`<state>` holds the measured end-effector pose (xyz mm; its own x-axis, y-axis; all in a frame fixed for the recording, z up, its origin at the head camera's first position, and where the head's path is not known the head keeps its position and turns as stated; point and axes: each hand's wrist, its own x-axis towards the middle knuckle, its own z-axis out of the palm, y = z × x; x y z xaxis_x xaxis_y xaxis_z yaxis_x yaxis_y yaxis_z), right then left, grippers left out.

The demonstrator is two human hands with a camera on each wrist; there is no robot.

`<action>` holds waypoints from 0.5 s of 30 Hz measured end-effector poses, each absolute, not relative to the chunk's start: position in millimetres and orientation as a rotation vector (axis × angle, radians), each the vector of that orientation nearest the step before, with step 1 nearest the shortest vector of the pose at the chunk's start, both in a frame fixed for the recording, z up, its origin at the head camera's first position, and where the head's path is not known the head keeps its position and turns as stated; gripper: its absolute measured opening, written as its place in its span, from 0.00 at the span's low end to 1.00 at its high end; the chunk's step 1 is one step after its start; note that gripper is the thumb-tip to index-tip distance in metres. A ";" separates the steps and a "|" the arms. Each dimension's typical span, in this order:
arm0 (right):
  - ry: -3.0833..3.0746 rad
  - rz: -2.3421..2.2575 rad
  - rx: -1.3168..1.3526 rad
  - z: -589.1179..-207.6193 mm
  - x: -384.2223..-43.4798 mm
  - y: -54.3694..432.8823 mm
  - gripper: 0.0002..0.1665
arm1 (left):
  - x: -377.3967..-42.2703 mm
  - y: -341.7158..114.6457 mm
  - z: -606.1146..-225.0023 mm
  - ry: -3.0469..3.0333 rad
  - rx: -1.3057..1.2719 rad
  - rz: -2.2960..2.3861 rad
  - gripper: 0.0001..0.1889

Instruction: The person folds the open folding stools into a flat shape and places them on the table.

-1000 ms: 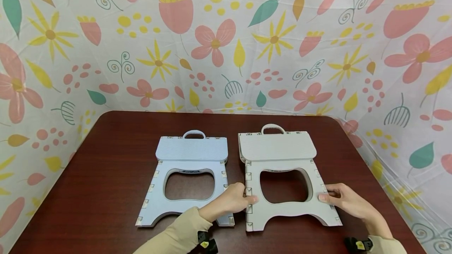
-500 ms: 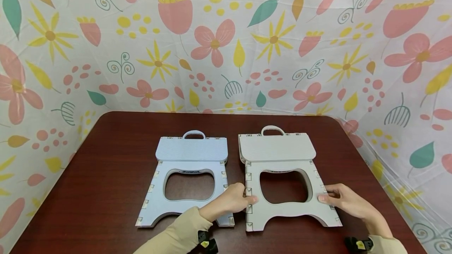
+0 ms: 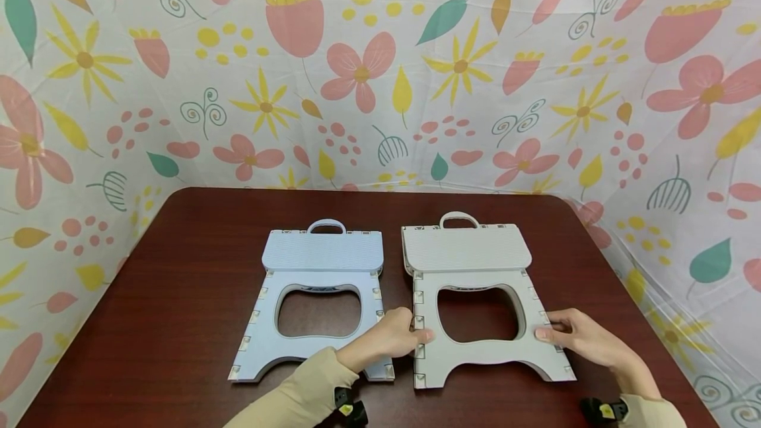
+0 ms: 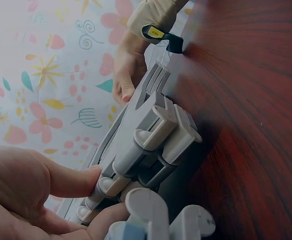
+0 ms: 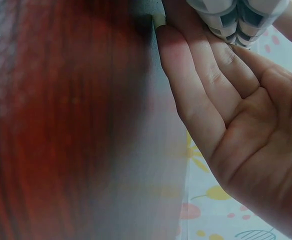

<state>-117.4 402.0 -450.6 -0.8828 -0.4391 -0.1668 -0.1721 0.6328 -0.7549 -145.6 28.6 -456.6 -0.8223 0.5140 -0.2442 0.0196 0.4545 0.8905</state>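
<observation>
Two folded step stools lie side by side on the table, a pale blue one [image 3: 324,253] on the left and an off-white one [image 3: 470,249] on the right. My left hand [image 3: 389,335] reaches across a corner of the blue stool and grips the left edge of the off-white stool, thumb on top. In the left wrist view its fingers [image 4: 108,215] curl under the hinged leg edge. My right hand [image 3: 585,335] holds the opposite edge, its thumb on the upper face. Its fingers [image 5: 213,75] go beneath the stool in the right wrist view.
A dark reddish-brown table [image 3: 178,269] with rounded far corners carries both stools. Behind it hangs a white cloth [image 3: 368,137] printed with flowers and leaves, which also runs along both sides. Each stool has a loop handle at its far end.
The off-white stool's far end has dropped very slightly since a second ago. Both hands keep the same hold, and the blue stool stays in place.
</observation>
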 end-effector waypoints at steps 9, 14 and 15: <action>2.501 -1.080 -0.423 -449.7 -118.6 402.1 0.19 | -145.8 29.4 -457.4 2.222 0.431 1.352 0.14; 2.506 -1.063 -0.414 -450.0 -118.8 402.7 0.20 | -146.9 30.3 -457.9 2.201 0.439 1.357 0.13; 2.506 -1.061 -0.409 -449.9 -118.7 402.6 0.20 | -147.1 30.7 -458.1 2.196 0.440 1.359 0.13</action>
<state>-118.7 402.6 -449.9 -0.8824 -0.4070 -0.2362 -0.1136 0.6715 -0.7323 -147.1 30.7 -458.1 -0.8142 0.5215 -0.2551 0.0045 0.4449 0.8955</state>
